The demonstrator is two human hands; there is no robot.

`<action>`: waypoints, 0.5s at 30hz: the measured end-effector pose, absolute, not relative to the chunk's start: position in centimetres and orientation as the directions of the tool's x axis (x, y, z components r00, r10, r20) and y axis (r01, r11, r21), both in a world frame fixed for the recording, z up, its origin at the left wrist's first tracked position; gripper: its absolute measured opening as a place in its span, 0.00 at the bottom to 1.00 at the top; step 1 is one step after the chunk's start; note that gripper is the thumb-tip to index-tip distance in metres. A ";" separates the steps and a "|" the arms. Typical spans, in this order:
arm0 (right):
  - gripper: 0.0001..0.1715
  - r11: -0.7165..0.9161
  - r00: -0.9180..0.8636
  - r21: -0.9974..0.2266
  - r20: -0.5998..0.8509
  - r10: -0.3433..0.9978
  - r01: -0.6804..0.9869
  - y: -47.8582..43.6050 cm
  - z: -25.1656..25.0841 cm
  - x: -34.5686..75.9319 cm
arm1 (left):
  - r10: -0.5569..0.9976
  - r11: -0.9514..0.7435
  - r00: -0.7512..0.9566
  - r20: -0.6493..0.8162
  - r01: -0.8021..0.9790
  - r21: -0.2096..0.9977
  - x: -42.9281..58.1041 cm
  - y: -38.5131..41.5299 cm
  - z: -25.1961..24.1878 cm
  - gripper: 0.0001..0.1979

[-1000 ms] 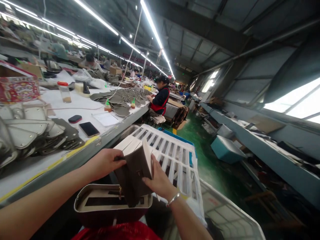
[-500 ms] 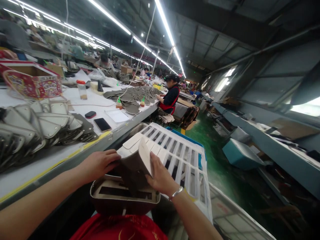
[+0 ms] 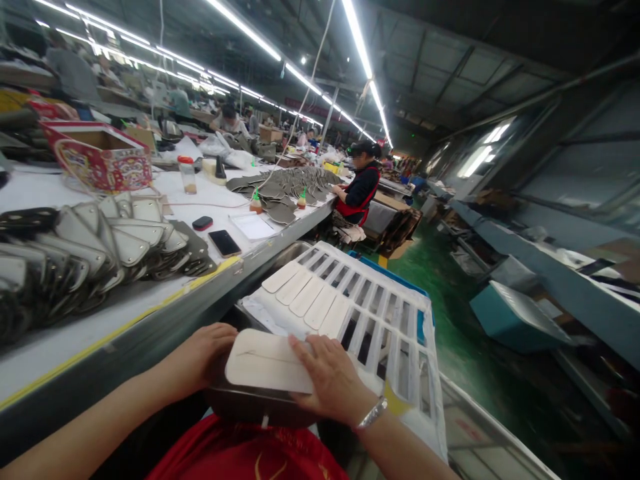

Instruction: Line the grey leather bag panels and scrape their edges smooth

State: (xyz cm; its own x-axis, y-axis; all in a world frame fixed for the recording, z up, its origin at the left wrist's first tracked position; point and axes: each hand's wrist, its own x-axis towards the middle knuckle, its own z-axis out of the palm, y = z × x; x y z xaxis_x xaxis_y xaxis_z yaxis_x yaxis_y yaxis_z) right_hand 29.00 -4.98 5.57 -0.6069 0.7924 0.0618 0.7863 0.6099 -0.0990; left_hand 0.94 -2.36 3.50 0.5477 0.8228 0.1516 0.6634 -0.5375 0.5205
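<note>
Flap (image 3: 267, 361) lowered onto bag (image 3: 250, 408); left hand (image 3: 203, 357) holds, right hand (image 3: 331, 383) presses.

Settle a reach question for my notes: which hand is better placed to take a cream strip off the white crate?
Likely the right hand: flat on the flap, nearest the cream strips on the crate. The left hand grips the bag at its other end.

Forearms bare. Silver bracelet (image 3: 371, 415) at wrist of right hand (image 3: 333, 380). Red garment (image 3: 235, 453), pale line pattern.
</note>
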 end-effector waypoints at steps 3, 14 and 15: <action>0.55 0.613 -0.609 -0.070 0.071 0.790 0.787 -4.2 5.0 27.1 | 0.936 -0.303 0.342 0.081 0.668 0.680 -1.2 -2.6 2.6 0.17; 0.48 0.704 -0.708 0.079 0.024 0.706 0.705 -5.1 2.8 25.0 | 0.985 0.117 0.061 -0.161 0.449 0.886 0.5 -5.2 -2.1 0.23; 0.49 0.703 -0.706 0.086 0.000 0.708 0.706 -5.3 2.7 25.0 | 0.984 0.110 0.069 -0.161 0.474 0.874 0.7 -5.0 -2.1 0.23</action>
